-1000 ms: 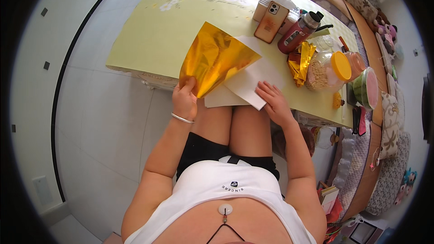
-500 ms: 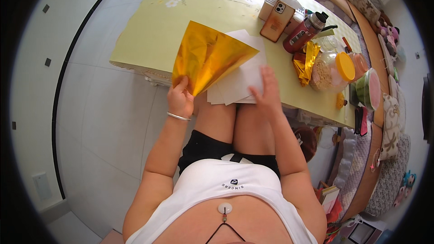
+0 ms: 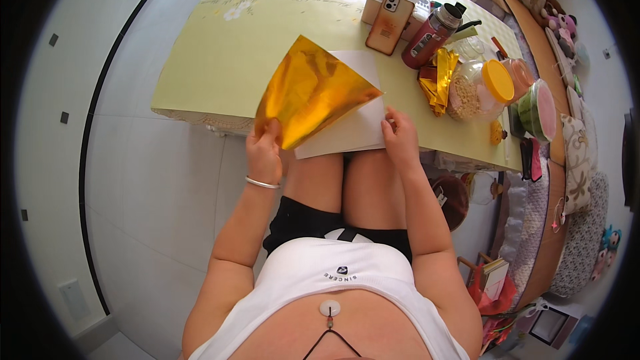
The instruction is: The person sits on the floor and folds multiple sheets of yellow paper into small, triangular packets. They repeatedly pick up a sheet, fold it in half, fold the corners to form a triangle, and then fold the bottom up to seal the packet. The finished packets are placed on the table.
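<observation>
One gold sheet (image 3: 320, 90) is up, pinched in our left hand (image 3: 265, 153); white paper (image 3: 357, 128) lies flat. Whether our right hand (image 3: 401, 140) grips the paper's right edge, we cannot tell.

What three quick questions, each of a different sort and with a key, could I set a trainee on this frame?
1. What is the left grip holding?
2. True or false: a silver bangle circles the left wrist.
3. As seen in this view, where is the dark red bottle relative to the phone?
A) To its left
B) To its right
C) Lying on top of it

Key:
1. A shiny gold sheet, held near its lower left edge.
2. True.
3. B.
</observation>
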`<state>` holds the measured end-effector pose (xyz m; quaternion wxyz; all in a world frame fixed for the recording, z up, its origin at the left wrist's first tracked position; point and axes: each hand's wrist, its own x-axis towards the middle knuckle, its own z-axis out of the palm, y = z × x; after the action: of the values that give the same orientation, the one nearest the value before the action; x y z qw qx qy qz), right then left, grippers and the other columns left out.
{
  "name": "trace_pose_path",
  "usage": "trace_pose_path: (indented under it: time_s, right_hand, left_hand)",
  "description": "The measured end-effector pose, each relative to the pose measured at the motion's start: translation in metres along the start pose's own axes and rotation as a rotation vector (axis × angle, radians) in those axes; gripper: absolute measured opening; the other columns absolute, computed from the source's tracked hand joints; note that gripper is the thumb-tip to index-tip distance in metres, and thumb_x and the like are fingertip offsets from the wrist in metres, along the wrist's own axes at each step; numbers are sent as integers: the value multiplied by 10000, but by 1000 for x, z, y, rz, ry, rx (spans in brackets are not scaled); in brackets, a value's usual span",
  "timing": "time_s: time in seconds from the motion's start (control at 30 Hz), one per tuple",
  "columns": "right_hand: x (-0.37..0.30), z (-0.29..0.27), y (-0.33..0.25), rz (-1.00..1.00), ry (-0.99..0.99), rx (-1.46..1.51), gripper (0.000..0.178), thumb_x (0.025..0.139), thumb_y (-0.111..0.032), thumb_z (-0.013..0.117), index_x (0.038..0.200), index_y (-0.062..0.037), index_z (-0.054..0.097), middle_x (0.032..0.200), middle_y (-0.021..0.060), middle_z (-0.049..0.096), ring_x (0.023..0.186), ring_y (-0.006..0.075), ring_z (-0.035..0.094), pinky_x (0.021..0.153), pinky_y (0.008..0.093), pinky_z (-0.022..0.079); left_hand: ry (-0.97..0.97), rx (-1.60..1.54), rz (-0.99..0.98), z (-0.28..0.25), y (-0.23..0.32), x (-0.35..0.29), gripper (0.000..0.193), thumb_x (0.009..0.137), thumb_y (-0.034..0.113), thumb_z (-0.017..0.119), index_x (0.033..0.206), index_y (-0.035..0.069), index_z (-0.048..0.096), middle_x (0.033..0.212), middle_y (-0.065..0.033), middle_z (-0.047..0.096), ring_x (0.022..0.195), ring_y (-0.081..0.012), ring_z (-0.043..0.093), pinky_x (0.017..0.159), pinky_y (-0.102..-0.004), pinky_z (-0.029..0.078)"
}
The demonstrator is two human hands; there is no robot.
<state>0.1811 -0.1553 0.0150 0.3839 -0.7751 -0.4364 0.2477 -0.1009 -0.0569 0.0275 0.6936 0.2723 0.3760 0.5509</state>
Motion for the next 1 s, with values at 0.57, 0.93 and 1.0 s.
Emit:
trace_pose_path:
  time_s: [0.57,0.93,1.0]
  right_hand:
    - [37,-43,-74,-744,26,596,196,777,106,724,929,-17,733,1195,119,713,1231,280,621,1023,370,486]
    - [30,-26,-2,-696,-171,-92,585,777,81,666,1310,-162,670,1459,58,577,1437,319,429,1170,449,358]
    - [29,-33,-8,-749,-179,-290,618,770,88,647,1319,-197,670,1491,39,546,1467,313,383,1203,479,292]
  left_hand:
    - [-590,1165,1717,65,75,-11,136,882,124,696,1017,128,679,1149,-90,745,1129,-295,696,955,-397,519]
    - [-697,1435,1224,12,-16,19,234,798,4,617,1001,58,721,1043,-101,749,1093,-270,701,1043,-474,490]
    - [-611,1423,1269,19,-17,18,240,782,-2,602,993,32,712,1008,-104,747,1061,-280,708,1032,-482,496]
